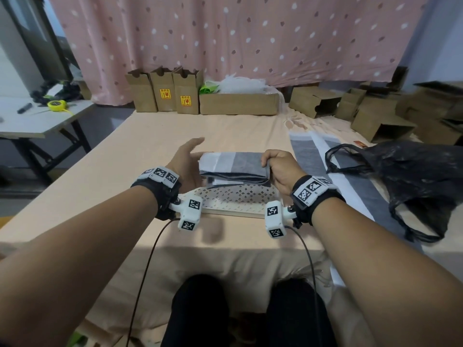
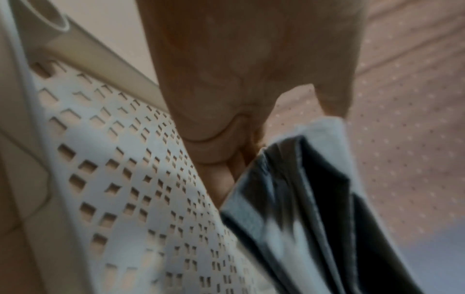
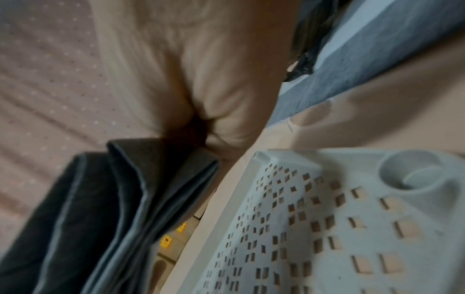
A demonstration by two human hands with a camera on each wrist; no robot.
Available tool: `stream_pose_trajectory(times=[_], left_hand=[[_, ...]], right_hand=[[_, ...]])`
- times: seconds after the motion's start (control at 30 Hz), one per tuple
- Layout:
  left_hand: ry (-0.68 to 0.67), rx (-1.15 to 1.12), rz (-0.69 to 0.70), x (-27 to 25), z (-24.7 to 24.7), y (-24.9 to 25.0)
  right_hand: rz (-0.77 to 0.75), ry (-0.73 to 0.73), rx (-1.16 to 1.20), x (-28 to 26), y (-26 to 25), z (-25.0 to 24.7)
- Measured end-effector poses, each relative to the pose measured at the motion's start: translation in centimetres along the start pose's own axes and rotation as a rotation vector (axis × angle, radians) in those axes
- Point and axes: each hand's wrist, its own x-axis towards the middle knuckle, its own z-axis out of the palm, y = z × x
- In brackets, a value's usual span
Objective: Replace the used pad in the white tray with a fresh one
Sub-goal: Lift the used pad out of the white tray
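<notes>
A folded grey and white pad hangs just above the far part of the white perforated tray, which lies on the peach sheet. My right hand grips the pad's right end, fingers curled over its top. At the pad's left end, my left hand has its palm turned toward the fold and its fingers straight. The left wrist view shows the pad's layered edges beside the palm and over the tray. Seen from the right wrist, the pad leaves the fist beside the tray.
Another grey and white pad lies spread flat on the bed to the right, with a black plastic bag partly on it. Cardboard boxes line the back and right. A side table stands at the left. My knees are below the bed's edge.
</notes>
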Motion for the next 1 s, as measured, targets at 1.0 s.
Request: stream_pose_trajectory(times=[1.0], left_hand=[[0.242, 0.962, 0.429, 1.3, 0.9, -2.3]], right_hand=[[0.102, 0.015, -0.387, -0.9, 1.6, 0.1]])
